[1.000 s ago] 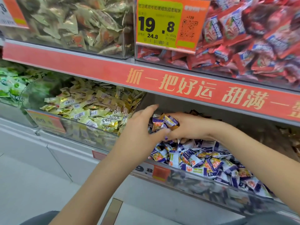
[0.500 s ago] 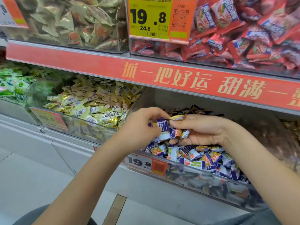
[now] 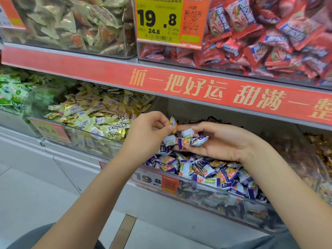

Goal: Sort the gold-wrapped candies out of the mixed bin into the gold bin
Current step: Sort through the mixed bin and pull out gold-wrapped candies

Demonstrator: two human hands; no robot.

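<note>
At the far left edge of the frame, a bin of green-wrapped candies (image 3: 10, 94) is seen on the lower shelf. Just to its right, in the left-centre of the frame, the gold bin (image 3: 75, 139) is filled with gold-wrapped candies (image 3: 100, 119), many printed with barcodes and a cursive brand name. An orange price tag (image 3: 49, 129) is fixed to its clear front wall.

At the centre of the frame, the left hand (image 3: 147, 130) is held just above the dividing edge between the two bins. Its fingers (image 3: 159, 124) are curled together, and a single gold-wrapped candy (image 3: 172, 125) is pinched between thumb and forefinger, upright, at the fingertips.

Directly to the right, the right hand (image 3: 221, 142) is held palm-up over the mixed bin (image 3: 206, 193). Its fingers (image 3: 195, 127) are curled around a small handful of purple-and-white candies (image 3: 188, 140), which is cupped in the palm. The pinched candy is close beside this handful.

Below the right hand, the mixed bin is heaped with purple, white and yellow wrappers, and a price label (image 3: 156, 180) reading 19.8 is mounted on its front.

Across the width of the frame, a red shelf strip (image 3: 179, 85) with pale Chinese characters is seen. Above it, at upper centre, a yellow price card (image 3: 159, 18) is displayed, and red-wrapped candies (image 3: 260, 33) are stacked at the upper right.
</note>
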